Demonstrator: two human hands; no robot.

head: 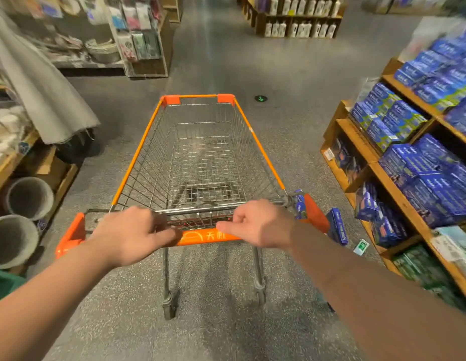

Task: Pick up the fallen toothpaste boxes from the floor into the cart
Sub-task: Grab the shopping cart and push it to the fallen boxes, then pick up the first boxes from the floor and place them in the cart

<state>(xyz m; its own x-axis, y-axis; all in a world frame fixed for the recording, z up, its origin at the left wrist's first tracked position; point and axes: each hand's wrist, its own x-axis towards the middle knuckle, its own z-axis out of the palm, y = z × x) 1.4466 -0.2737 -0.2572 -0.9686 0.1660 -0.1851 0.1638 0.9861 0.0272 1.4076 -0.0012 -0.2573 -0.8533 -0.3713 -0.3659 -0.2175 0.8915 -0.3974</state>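
Note:
A wire shopping cart (200,157) with orange trim stands in the aisle straight ahead, its basket holding nothing. My left hand (130,233) and my right hand (258,222) are both closed around the orange cart handle (208,237). Blue toothpaste boxes lie on the floor to the right of the cart: one (337,225) stands on edge just past the handle's right end, and another (301,203) shows partly behind the cart's rear right corner.
Wooden shelves (398,194) on the right hold stacked blue and green boxes. A small green-and-white pack (361,246) lies on the floor by the shelf base. On the left stand grey buckets (28,198), a grey draped cloth (36,82) and more shelving. Open aisle runs ahead.

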